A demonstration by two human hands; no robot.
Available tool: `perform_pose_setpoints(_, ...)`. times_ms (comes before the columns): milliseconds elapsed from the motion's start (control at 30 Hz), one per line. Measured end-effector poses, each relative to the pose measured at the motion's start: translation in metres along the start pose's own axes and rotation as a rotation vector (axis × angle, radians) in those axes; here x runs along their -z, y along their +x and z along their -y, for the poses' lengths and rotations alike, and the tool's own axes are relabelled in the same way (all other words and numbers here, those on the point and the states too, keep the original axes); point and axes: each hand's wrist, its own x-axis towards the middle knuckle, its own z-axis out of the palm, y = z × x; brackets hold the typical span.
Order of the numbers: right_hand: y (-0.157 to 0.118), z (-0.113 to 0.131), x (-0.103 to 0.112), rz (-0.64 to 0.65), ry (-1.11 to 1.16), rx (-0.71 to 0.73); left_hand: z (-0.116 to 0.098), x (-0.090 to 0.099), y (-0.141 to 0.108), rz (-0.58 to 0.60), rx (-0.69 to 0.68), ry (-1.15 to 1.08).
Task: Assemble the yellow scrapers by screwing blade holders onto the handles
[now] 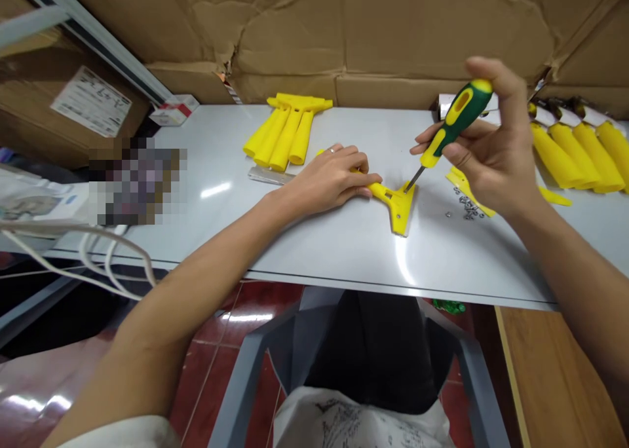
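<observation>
My left hand (339, 178) is closed around the handle of a yellow scraper (401, 211), pressing it down on the white table. The scraper's wide head points right, with a screw visible near its lower corner. In my right hand (501, 147), a green and yellow screwdriver (455, 124) is held at a slant by thumb and fingers. Its tip meets the upper part of the scraper head. Small screws or nuts (469, 207) lie loose below my right hand, beside a flat yellow piece (457, 176) that the hand partly covers.
Several yellow handles (285, 133) are grouped at the back, near a flat metal strip (268, 175). More yellow scrapers (582, 153) lie at the right. A cardboard wall (344, 35) borders the table's back; white cables (105, 258) hang at the left front edge.
</observation>
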Motion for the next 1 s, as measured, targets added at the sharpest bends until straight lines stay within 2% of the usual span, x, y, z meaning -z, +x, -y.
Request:
perform_pose_setpoints(167,0.004,-0.001,0.004,0.031,-0.019,0.122,-0.001,-0.004,0.0,-0.02,0.018,-0.034)
perform_pose_setpoints(400,-0.001,0.0,-0.009,-0.117,-0.22,0.172,-0.009,-0.005,0.002,-0.049,0.016,-0.024)
perform_pose_setpoints(500,-0.005,0.005,-0.016,-0.186,-0.305,0.14,-0.012,-0.004,0.002,-0.061,0.007,0.032)
perform_pose_setpoints(633,-0.008,0.011,-0.021,-0.164,-0.241,0.117,-0.015,0.0,0.003,-0.052,-0.014,0.1)
perform_pose_setpoints(833,-0.011,0.013,-0.023,-0.215,-0.173,-0.104,-0.014,0.003,0.004,-0.007,-0.016,0.067)
perform_pose_setpoints(900,-0.011,0.011,-0.02,-0.229,-0.133,-0.057,-0.014,0.002,0.004,0.0,-0.018,0.047)
perform_pose_setpoints(1000,-0.011,0.012,-0.011,-0.34,-0.141,0.065,-0.015,0.002,0.004,0.004,-0.026,0.042)
